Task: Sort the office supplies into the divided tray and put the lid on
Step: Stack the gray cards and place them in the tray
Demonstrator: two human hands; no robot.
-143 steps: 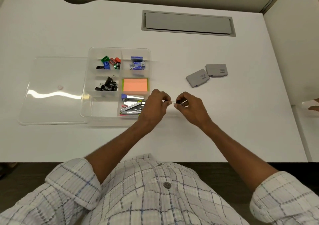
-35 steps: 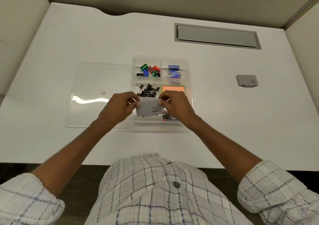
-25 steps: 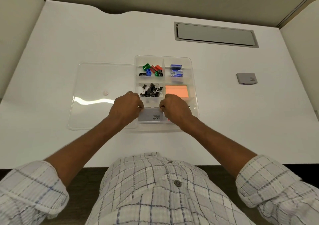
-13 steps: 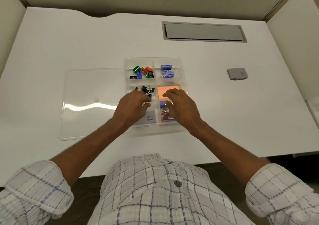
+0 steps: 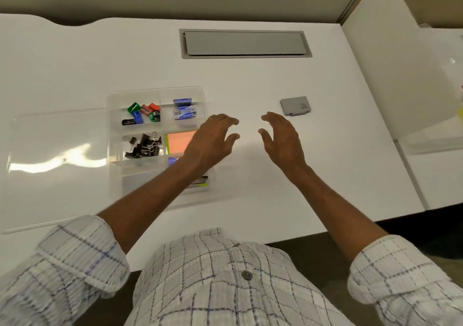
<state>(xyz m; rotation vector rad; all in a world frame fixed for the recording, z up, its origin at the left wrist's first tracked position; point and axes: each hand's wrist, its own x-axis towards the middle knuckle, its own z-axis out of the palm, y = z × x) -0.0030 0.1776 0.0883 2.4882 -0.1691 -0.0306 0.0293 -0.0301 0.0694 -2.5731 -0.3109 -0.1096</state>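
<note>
Mostly the white desk [image 5: 250,87] fills the view, its near edge covered by the person's checked shirt. At nine o'clock on it lies the clear lid [image 5: 57,150], flat and off the box; a streak of glare crosses it and its edges are faint. Touching the lid's right side sits the divided tray [image 5: 155,90]. The left forearm crosses the tray's near-right compartment, so only a blue bit and a green-edged sliver show there, and I cannot tell what they are. A grey hatch [image 5: 244,43] is set into the desk at twelve o'clock.

The left hand [image 5: 210,141] hangs over the tray's right rim, fingers spread and loosely bent, holding nothing. The right hand [image 5: 283,138] hovers over bare desk beside it, fingers likewise spread and empty, the two palms facing each other. A loose grey case [image 5: 295,106] lies flat on the desk at one o'clock from the right hand, just beyond its fingertips and not touched.

Inside the tray a second grey case [image 5: 140,181] fills the near-left compartment, blurred behind the plastic. Orange sticky notes [image 5: 179,143] are half hidden by the left hand. Black binder clips [image 5: 144,146] sit mid-left, blue staple boxes [image 5: 184,109] far right, coloured sharpeners [image 5: 144,113] far left.
</note>
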